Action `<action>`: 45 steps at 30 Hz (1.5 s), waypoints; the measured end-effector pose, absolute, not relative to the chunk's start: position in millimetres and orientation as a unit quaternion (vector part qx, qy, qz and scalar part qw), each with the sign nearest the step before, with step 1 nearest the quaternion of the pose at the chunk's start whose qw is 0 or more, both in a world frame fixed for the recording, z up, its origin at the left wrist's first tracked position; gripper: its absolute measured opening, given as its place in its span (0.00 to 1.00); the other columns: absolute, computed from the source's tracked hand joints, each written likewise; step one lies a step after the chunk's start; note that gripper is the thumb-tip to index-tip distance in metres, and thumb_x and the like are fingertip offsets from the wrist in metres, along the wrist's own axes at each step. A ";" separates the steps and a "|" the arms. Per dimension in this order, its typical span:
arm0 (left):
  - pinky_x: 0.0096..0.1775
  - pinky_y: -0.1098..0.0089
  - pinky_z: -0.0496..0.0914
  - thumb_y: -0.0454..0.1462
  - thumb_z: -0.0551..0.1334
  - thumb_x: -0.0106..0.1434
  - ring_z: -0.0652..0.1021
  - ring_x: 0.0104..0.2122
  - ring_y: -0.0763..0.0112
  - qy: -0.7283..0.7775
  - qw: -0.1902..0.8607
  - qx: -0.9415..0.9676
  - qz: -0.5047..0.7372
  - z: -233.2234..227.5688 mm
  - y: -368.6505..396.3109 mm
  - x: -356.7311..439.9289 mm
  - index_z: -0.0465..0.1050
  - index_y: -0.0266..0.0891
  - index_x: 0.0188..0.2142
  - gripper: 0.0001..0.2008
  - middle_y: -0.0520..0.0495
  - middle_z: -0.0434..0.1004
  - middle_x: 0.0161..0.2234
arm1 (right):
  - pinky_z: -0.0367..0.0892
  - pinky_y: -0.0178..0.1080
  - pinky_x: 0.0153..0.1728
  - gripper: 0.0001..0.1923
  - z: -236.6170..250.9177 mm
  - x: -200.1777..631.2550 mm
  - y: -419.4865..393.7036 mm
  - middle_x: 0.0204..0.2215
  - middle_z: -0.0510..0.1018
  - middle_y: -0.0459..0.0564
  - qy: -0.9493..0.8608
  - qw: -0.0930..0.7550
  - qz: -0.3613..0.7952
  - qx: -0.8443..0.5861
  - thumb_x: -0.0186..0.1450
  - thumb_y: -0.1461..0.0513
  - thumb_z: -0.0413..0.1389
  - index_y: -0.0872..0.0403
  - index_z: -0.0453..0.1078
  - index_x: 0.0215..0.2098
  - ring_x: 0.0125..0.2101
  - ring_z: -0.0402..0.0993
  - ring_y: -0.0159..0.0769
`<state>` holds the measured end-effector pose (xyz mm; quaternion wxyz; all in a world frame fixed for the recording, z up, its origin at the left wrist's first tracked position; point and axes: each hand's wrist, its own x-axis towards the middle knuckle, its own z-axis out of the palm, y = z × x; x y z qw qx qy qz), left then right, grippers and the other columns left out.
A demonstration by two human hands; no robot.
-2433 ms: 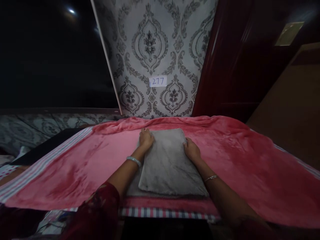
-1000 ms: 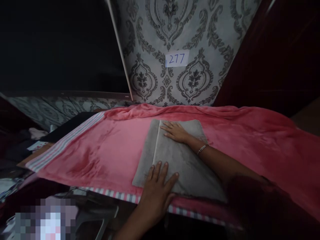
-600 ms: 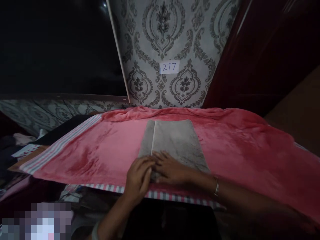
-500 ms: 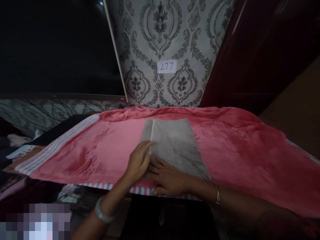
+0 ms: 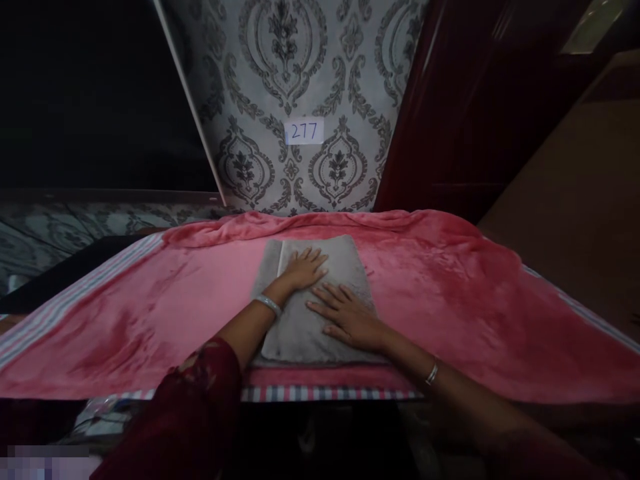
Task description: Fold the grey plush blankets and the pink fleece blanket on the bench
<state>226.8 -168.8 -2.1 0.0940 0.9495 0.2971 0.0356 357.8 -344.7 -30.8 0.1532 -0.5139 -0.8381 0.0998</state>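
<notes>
Hands (image 5: 303, 269) (image 5: 351, 319) flat on grey cloth (image 5: 305, 333)

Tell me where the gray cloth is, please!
In the head view, the gray cloth lies folded at mid-picture on the pink blanket, below the 277 card, under the left hand and right hand.

Pale grey damask wallpaper (image 5: 293, 87) with dark scrolling medallions covered the wall and continued beneath a large flat-screen television (image 5: 95, 100), whose screen was black. A white paper label (image 5: 304, 131), handwritten "277" in blue, was stuck on the wallpaper. To the right stood a glossy dark-red panel (image 5: 480, 107) bearing a yellowish plate (image 5: 595, 25), with a slant-edged brown board (image 5: 570, 200) nearby. The room was dimly lit.
</notes>
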 end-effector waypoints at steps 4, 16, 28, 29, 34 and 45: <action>0.67 0.41 0.45 0.50 0.47 0.72 0.49 0.71 0.52 0.293 0.042 0.954 0.038 -18.2 -172.3 224.8 0.53 0.49 0.70 0.29 0.45 0.47 0.72 | 0.30 0.64 0.67 0.32 -32.1 344.7 -357.8 0.73 0.41 0.49 -0.838 0.103 0.134 -0.519 0.74 0.46 0.47 0.43 0.49 0.73 0.71 0.27 0.51; 0.63 0.35 0.50 0.50 0.49 0.72 0.55 0.69 0.45 0.277 0.054 0.958 0.044 -9.0 -167.2 222.6 0.58 0.49 0.68 0.28 0.42 0.51 0.71 | 0.44 0.50 0.69 0.29 1.7 338.1 -436.4 0.69 0.58 0.47 -0.840 0.211 0.317 -0.387 0.73 0.48 0.51 0.41 0.55 0.70 0.70 0.45 0.41; 0.68 0.50 0.45 0.46 0.45 0.74 0.53 0.70 0.61 0.146 0.148 0.978 0.016 1.9 -119.1 316.2 0.62 0.48 0.66 0.25 0.48 0.54 0.71 | 0.43 0.63 0.65 0.34 -31.9 406.3 -301.2 0.70 0.55 0.58 -0.828 0.183 0.064 -0.526 0.72 0.45 0.50 0.50 0.55 0.71 0.68 0.48 0.54; 0.67 0.47 0.45 0.46 0.46 0.74 0.53 0.70 0.59 0.156 0.144 0.977 0.008 -5.1 -118.0 319.4 0.62 0.50 0.66 0.25 0.49 0.54 0.71 | 0.41 0.64 0.66 0.35 -36.0 405.3 -301.9 0.71 0.50 0.57 -0.825 0.174 0.069 -0.533 0.72 0.45 0.50 0.48 0.52 0.72 0.69 0.44 0.54; 0.67 0.49 0.46 0.48 0.46 0.73 0.54 0.70 0.59 0.128 0.165 0.978 0.002 -22.9 -111.8 319.1 0.60 0.53 0.67 0.25 0.50 0.52 0.71 | 0.33 0.66 0.66 0.35 -37.4 404.2 -312.7 0.73 0.42 0.50 -0.831 0.164 0.119 -0.518 0.72 0.43 0.49 0.41 0.47 0.73 0.71 0.34 0.54; 0.66 0.47 0.47 0.49 0.46 0.73 0.54 0.70 0.55 0.133 0.152 0.979 -0.001 -25.4 -111.6 320.0 0.59 0.55 0.67 0.25 0.52 0.50 0.72 | 0.30 0.59 0.69 0.33 -8.0 365.5 -385.8 0.71 0.51 0.42 -0.848 0.182 0.331 -0.372 0.72 0.53 0.54 0.35 0.48 0.72 0.71 0.34 0.45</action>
